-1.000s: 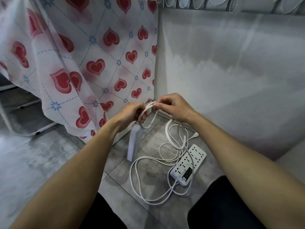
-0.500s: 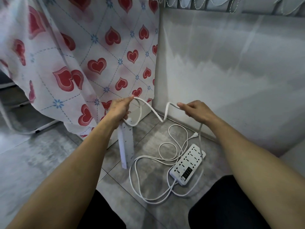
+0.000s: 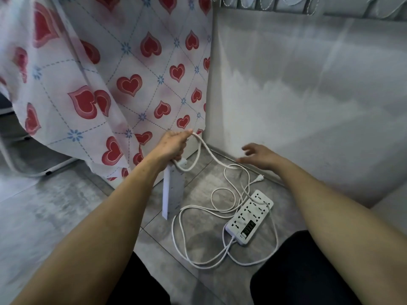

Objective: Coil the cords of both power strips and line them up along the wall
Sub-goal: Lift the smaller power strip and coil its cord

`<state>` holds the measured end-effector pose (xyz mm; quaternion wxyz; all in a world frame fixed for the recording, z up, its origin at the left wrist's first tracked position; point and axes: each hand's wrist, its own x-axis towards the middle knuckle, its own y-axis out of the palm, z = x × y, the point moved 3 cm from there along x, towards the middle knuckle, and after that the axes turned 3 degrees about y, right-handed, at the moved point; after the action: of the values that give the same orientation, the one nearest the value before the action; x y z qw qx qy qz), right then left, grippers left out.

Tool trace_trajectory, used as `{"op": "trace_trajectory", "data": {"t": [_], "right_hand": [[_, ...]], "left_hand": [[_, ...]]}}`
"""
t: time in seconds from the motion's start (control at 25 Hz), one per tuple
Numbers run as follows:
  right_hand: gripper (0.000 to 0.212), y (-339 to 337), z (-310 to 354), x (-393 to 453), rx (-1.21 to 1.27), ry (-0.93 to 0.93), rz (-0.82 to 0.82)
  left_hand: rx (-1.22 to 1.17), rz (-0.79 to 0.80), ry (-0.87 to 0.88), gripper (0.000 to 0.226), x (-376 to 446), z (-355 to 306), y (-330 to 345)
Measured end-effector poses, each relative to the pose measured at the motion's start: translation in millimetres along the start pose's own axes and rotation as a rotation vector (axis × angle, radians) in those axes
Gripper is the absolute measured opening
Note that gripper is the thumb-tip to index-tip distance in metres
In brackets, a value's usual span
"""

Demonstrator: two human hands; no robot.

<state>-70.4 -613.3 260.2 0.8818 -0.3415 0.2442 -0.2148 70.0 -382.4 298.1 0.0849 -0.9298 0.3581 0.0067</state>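
Cord (image 3: 203, 148) of the upright power strip (image 3: 172, 192), pinched in the left hand (image 3: 172, 145) at frame centre, trails lower right toward the released, empty right hand (image 3: 258, 156), which hovers nearer its slack.

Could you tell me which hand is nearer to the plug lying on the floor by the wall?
Right. The right hand hovers open just above and left of the plug; the left hand is farther left, gripping a cord.

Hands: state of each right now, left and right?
Left hand: closed, holding the cord and the upright power strip.
Right hand: open, empty, above the floor cord.
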Motion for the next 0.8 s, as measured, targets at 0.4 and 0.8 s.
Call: {"op": "trace_trajectory", "data": {"t": [0.4, 0.8], "right_hand": [[0.030, 29.9, 17.0, 11.3, 0.164, -0.198, 0.165], [0.035, 20.9, -37.2, 4.4, 0.290, 0.072, 0.199]], "left_hand": [[-0.217, -0.107, -0.123, 0.042, 5.6, -0.9, -8.9], [-0.410, -0.363, -0.176, 0.040, 7.2, 12.9, -47.1]]}}
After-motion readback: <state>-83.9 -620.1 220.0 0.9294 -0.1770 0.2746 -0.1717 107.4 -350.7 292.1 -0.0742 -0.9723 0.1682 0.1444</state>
